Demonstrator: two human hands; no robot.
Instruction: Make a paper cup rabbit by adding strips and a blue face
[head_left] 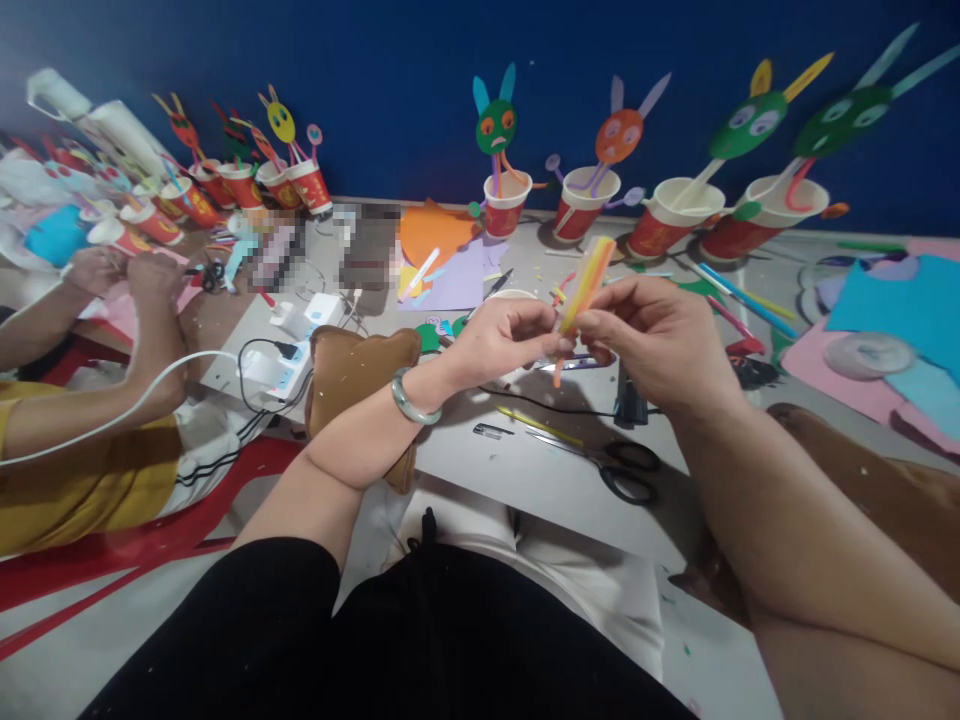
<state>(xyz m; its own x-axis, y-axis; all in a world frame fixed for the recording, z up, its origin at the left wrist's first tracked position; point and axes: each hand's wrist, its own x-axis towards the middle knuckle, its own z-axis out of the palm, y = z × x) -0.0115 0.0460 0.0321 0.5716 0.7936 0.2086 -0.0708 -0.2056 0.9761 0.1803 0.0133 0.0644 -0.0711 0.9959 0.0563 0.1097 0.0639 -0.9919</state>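
Note:
In front of me, a slim bundle of yellow and orange strips (589,285) stands tilted between my hands. I cannot tell whether they are paper or something else. The fingertips of my left hand (495,338) pinch its lower part, where an orange end pokes out below. My right hand (660,335) has its thumb and fingers closed on the bundle from the other side. Below the hands lie black-handled scissors (628,472), a thin yellow strip (536,425) and a small clear-and-black piece (493,431). A white cup-like rim behind my left hand is mostly hidden.
Red paper cups (506,210) with paper animal heads line the blue wall. Orange paper (435,235) and purple sheets lie at centre back. Blue paper (900,310) and a tape roll (870,355) are right. A power strip (281,365) and another person's hands (154,275) are left.

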